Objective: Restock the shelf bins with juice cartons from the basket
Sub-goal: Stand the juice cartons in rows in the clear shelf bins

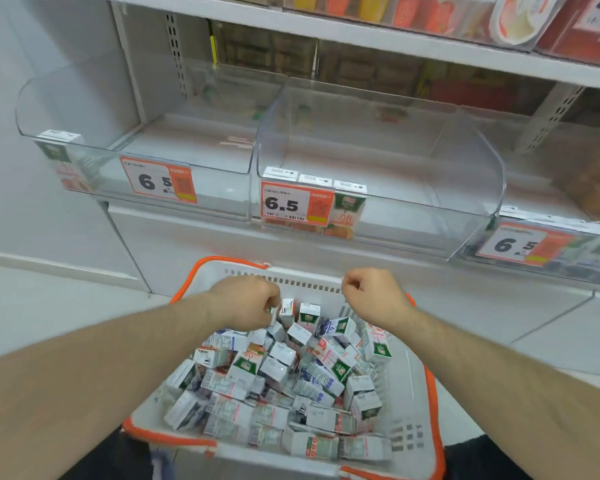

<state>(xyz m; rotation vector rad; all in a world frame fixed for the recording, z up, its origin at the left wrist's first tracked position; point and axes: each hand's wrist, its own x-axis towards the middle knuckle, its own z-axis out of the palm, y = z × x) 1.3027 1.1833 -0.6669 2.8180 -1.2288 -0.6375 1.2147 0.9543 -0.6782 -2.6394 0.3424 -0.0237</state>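
Observation:
A white basket (409,434) with an orange rim sits low in front of me, heaped with several small juice cartons (274,372). My left hand (246,299) reaches into its far end with fingers curled down, pinching the edge of a white carton (274,311). My right hand (371,296) hovers over the basket's far rim, fingers curled, with nothing visible in it. Above stand clear shelf bins: the left bin (187,157) holds one carton (63,157) at its left end, and the middle bin (430,188) holds three cartons (347,202) at its front left.
Orange price tags reading 6.5 hang on the bin fronts (297,206). A third bin (551,251) at the right holds cartons. The shelf above (361,32) carries other packaged goods. A white base panel (187,244) lies between the bins and the basket.

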